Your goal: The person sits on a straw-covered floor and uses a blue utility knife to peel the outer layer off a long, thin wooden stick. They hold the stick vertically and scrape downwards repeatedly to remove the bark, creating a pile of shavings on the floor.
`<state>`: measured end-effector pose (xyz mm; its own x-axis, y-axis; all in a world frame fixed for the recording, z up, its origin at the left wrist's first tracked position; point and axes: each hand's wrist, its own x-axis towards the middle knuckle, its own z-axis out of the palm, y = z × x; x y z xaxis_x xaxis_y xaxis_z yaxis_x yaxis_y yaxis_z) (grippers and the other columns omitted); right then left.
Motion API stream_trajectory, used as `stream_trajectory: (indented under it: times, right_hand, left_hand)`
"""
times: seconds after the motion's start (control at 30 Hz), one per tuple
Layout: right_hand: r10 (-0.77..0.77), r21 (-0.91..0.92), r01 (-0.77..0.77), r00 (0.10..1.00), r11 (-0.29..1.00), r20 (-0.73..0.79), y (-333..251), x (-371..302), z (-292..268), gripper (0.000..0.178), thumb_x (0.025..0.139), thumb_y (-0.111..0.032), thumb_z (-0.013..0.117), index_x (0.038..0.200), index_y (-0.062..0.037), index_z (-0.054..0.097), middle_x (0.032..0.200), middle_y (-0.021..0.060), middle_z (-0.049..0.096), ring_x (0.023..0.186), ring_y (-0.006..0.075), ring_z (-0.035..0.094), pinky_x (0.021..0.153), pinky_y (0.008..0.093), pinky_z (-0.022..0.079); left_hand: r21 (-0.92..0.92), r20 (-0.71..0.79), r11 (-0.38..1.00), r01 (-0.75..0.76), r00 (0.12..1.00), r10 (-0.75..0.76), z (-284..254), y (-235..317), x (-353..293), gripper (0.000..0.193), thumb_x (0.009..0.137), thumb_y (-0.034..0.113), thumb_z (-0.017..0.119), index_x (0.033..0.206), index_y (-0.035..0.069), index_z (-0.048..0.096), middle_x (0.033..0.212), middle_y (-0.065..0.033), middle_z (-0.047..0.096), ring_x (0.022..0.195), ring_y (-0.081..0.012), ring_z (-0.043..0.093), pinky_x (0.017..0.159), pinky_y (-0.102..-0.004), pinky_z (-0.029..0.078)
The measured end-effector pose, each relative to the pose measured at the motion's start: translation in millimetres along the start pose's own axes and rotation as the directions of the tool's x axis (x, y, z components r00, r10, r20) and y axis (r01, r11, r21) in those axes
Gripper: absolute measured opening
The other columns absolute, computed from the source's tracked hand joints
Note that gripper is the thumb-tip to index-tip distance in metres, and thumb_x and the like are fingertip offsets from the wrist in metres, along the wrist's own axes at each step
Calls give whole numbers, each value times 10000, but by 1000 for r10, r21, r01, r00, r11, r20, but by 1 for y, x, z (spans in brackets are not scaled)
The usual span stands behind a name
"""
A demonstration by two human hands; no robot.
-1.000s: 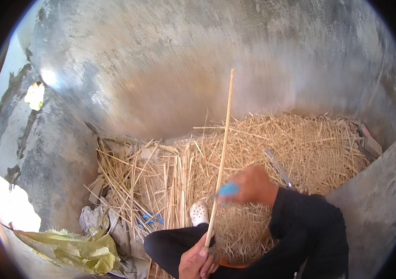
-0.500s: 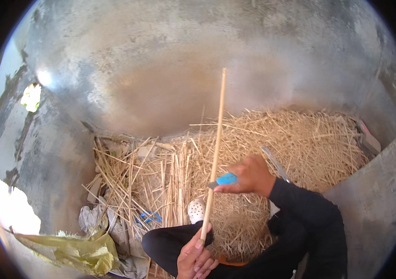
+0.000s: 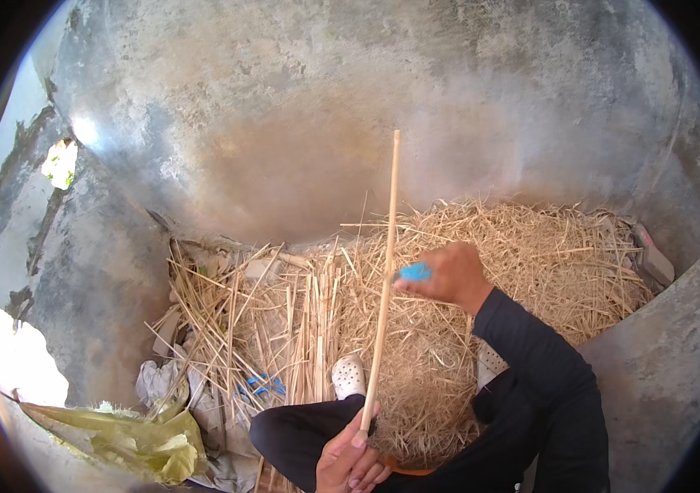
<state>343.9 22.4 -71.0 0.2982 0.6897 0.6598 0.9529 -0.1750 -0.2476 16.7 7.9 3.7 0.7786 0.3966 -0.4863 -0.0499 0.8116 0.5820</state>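
My left hand (image 3: 353, 464), low in the picture, is closed around the lower end of a long pale stick (image 3: 388, 238) that looks like bamboo. The stick rises almost upright, leaning slightly right at its top. My right hand (image 3: 447, 275) grips a knife with a blue handle (image 3: 414, 272), held against or very close to the stick around its middle. Its blade is smeared and barely visible, so I cannot tell whether it touches.
A heap of straw-like shavings (image 3: 522, 263) covers the floor ahead and right. Split sticks (image 3: 309, 329) lie at left, near blue scraps (image 3: 263, 384) and a yellow-green sheet (image 3: 153, 448). Concrete walls (image 3: 325, 107) close in. My white clog (image 3: 348, 376) stands among the shavings.
My right hand has moved with the knife farther up the stick, away from my left hand. The left hand keeps its hold, and the stick's top sits slightly lower.
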Motion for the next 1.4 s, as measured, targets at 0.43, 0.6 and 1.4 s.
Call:
stream_trajectory:
  times: [0.43,0.6,1.4]
  right_hand:
    - [756,-94,-756,653,648,-41,150,3,-11,820,826,-765,384,632,-13,647,529,126,573,510,298,593,474,435,428]
    - [772,-81,-780,626,620,-112,158,-31,-15,832,814,-778,387,616,-10,638,529,140,526,487,264,524,461,425,385]
    - [140,46,-163,936,986,323,-34,-17,-40,756,768,-804,411,570,-117,655,416,63,497,354,222,502,367,353,377]
  left_hand:
    - [172,120,982,81,987,-103,-39,-43,-25,435,989,111,434,1411,30,362,506,65,314,411,-47,298,405,-232,256]
    - [47,82,999,-2,997,-2,-22,-30,-15,461,976,139,463,1400,-8,356,468,62,311,362,-45,288,376,-224,249]
    - [128,33,988,-83,996,80,-15,-9,-8,525,974,199,482,1417,-20,308,443,66,329,350,-39,303,396,-209,279]
